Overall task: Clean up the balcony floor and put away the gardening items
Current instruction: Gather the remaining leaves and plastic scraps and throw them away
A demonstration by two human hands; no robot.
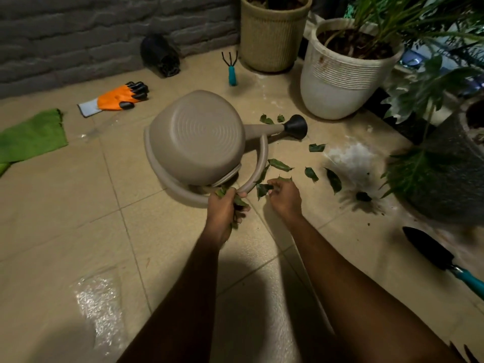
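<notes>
Left hand (224, 208), frame centre: fist clamped round a bunch of green fallen leaves (239, 200). Right hand (284, 196): fingertips pinching one dark green leaf (262, 189).

- A white ribbed plastic plant pot (337, 82) is holding a long-leaved green plant (392, 19).
- A beige ribbed planter (271, 40) is standing just left of it.
- A grey brick wall (78, 35) is running further left.

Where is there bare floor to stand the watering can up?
Bare tiles lie between the green cloth and the watering can, and nearer, left of the left hand, though a wet patch shines there. Right of the can it is crowded: loose leaves, white pot, trowel.
</notes>
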